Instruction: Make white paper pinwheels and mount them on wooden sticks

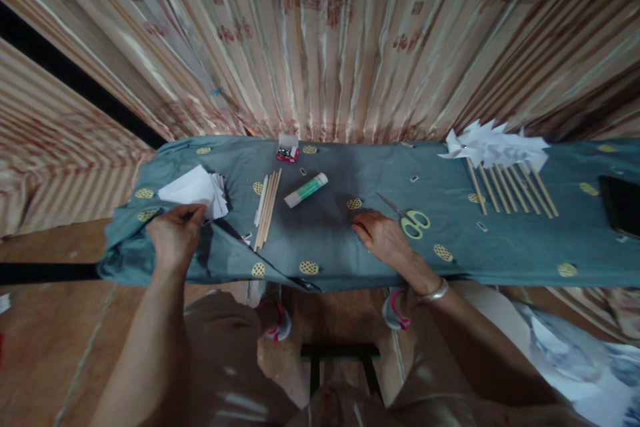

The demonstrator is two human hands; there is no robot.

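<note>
My left hand (176, 235) pinches the near edge of a white sheet of paper at a fanned stack of white paper (197, 188) on the left of the table. Thumb and forefinger are pressed together there. On the cloth right of the middle rests my right hand (381, 235), its fingers curled in and nothing showing in them. Just beyond that hand lie the scissors (411, 221) with light green handles, blades pointing away to the left. A green and white glue stick (306, 189) lies between my hands.
Several wooden sticks (270, 210) and a white pen-like stick (261, 201) lie by the paper. Behind them stands an open red box (287, 150) of small metal pieces. Several paper pinwheels (500, 147) on sticks lie at right, near a dark phone-like object (620, 205). A curtain (330, 47) hangs behind.
</note>
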